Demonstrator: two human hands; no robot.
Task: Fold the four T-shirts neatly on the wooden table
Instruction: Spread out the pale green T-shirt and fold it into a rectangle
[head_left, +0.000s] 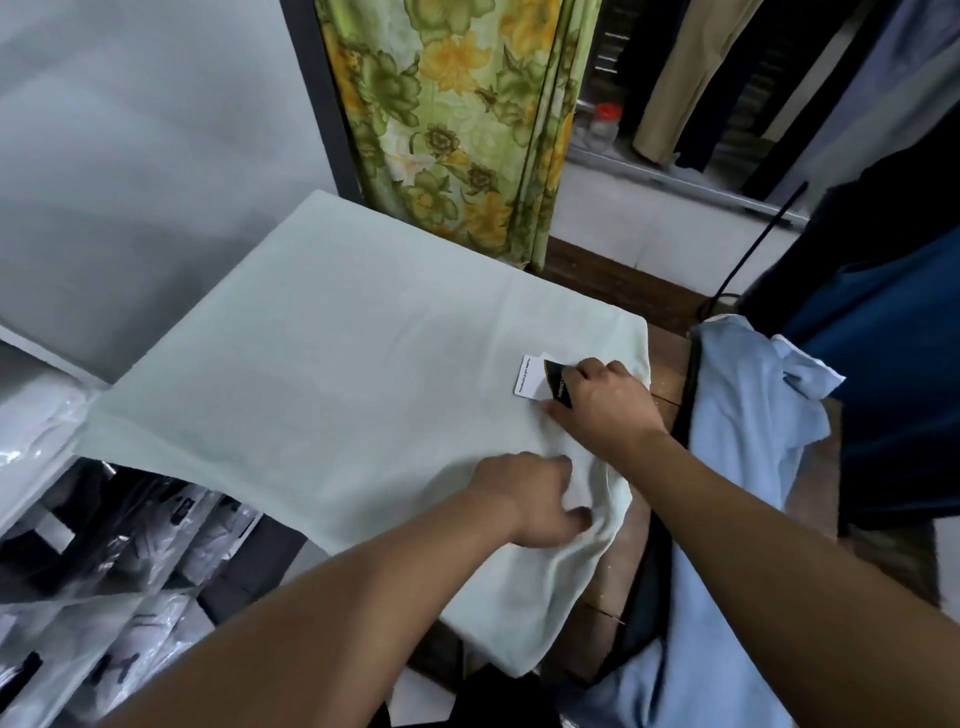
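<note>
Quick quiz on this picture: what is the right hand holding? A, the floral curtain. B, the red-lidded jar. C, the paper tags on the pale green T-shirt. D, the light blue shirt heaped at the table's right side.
C: the right hand pinches the tags, which lie on the pale green T-shirt, and it is clear of the other three things.

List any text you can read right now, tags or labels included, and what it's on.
White tag on the pale green T-shirt: one printed line, too small to read.
Black tag beside it, pinched by the right hand: pale lettering, too blurred to read.
Plastic-wrapped packs at lower left: dark labels, unreadable.
Nothing legible anywhere.
</note>
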